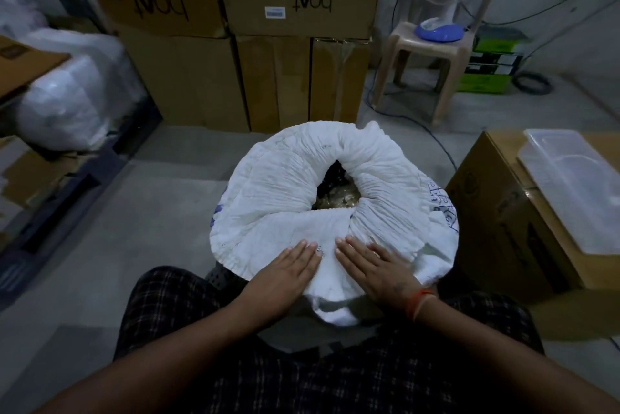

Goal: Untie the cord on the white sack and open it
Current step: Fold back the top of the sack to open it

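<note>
The white sack (285,192) stands upright on the floor in front of my knees. Its wrinkled top is spread wide, with a dark gap (335,189) in the middle where brownish contents show. No cord is visible on it. My left hand (288,269) lies flat on the near rim of the sack, fingers together and pointing away from me. My right hand (372,266) lies flat beside it on the same fold of cloth, an orange thread around its wrist. Neither hand grips anything.
Stacked cardboard boxes (268,44) stand behind the sack. A beige plastic stool (426,55) with a blue fan base is at the back right. A cardboard box with a clear plastic container (577,185) sits close on the right. White bundles (67,95) lie left.
</note>
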`<state>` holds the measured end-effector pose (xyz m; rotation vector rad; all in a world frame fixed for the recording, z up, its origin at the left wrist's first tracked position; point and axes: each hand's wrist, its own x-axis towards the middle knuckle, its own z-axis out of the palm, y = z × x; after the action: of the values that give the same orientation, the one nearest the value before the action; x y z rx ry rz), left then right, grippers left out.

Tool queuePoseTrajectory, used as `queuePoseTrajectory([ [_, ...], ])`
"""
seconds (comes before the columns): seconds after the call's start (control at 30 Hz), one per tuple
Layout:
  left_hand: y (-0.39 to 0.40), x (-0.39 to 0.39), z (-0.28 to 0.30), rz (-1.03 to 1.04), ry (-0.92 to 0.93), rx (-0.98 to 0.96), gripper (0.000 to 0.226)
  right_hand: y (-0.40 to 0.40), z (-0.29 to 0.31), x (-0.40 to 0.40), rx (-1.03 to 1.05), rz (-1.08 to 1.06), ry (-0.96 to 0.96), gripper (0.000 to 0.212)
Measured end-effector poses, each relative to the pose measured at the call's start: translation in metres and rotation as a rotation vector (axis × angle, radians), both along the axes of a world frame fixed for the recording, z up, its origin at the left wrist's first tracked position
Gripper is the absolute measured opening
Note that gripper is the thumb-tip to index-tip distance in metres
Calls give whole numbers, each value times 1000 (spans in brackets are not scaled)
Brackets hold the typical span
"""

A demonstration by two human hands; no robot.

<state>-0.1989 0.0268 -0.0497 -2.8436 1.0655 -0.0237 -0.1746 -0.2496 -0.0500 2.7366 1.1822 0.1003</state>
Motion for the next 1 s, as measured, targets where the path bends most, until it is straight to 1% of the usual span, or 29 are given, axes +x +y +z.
queuePoseTrajectory([
  [0.13,3,-2,5,-29,19,32,62,-2,11,3,-41,41,20,56],
  [0.2,7,-5,5,-82,32,73,55,-6,16,3,-53,96,-1,51],
  [0.3,9,-17,4,-148,-18,104,48,-17,12,-5,46,179,-36,36],
  [0.37,2,-31,12,-152,-15,107,52,-25,7,-11,43,189,50,25],
  [0.43,-7,-42,19,-140,27,35,55,-30,5,-15,-64,152,228,20],
  [0.47,-11,-46,20,-138,140,74,58,-32,5,-17,-124,108,335,23],
  [0.5,-17,-51,24,-138,308,146,60,-33,6,-20,-178,60,417,26],
  [0.53,-22,-52,27,-135,396,175,61,-34,8,-21,-223,3,483,26],
  [0.6,-31,-54,27,-164,405,229,56,-35,14,-20,-260,-87,543,26],
  [0.63,-34,-56,27,-206,373,236,59,-39,16,-19,-260,-89,542,26],
  [0.7,-35,-55,23,-253,342,146,81,-42,20,-19,-266,-94,554,28],
  [0.73,-34,-54,19,-246,346,124,81,-43,23,-18,-241,-92,553,30],
  [0.77,-33,-53,19,-223,354,112,73,-45,22,-16,-186,-51,532,33],
  [0.8,-31,-49,13,-230,303,40,63,-47,24,-16,-148,-46,566,37],
  [0.83,-29,-46,10,-228,342,-5,58,-48,25,-16,-167,-14,593,39],
  [0.87,-28,-44,8,-206,383,-32,62,-51,25,-17,-194,-17,626,41],
  [0.9,-26,-43,8,-195,454,-29,71,-55,24,-17,-169,-40,664,51],
  [0.93,-24,-41,12,-168,489,-92,79,-60,26,-17,-77,-75,719,63],
  [0.97,-22,-38,17,-141,478,-193,81,-63,30,-18,90,-105,772,67],
  [1.0,-20,-31,24,-101,452,-296,78,-64,38,-16,269,-136,792,65],
])
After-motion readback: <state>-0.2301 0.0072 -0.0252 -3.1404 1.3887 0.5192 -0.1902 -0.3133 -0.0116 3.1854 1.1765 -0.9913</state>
